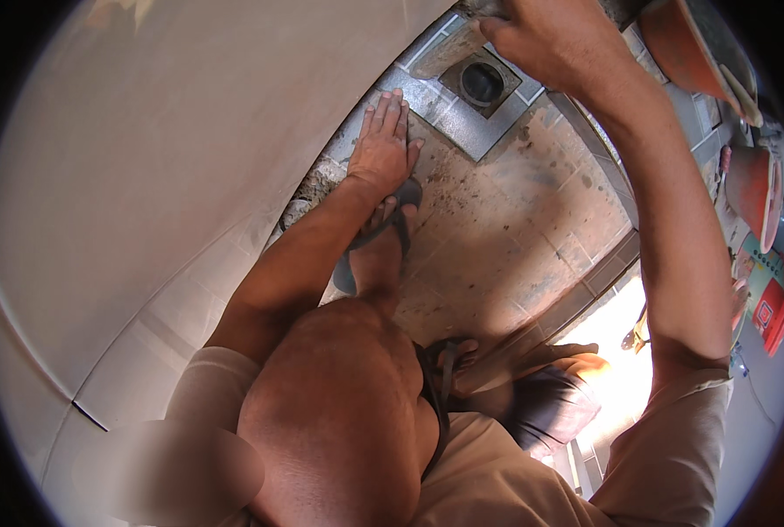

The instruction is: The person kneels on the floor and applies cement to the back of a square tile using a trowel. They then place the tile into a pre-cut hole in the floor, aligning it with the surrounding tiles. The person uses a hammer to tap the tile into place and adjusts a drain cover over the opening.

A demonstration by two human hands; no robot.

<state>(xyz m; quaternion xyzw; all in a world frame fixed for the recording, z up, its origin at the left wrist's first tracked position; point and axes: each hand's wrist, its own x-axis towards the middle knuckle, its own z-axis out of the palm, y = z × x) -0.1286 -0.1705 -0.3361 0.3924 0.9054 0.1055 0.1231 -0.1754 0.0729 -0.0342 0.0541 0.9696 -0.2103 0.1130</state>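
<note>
My left hand lies flat, fingers stretched out and close together, on grey tile beside the pale wall, just beyond my sandalled foot. My right hand is at the top edge, past a square floor drain with a round dark hole. Its thumb points left and the fingers look curled, but they are mostly hidden or out of view; what they hold, if anything, I cannot make out. Grey patterned tile surrounds the drain. A blurred brownish patch crosses the tile left of the drain.
A large pale wall closes off the left. Reddish, dirt-spotted floor spreads in front of me, bordered by a tiled ledge. Two orange-red basins stand at the right, near a red and green package.
</note>
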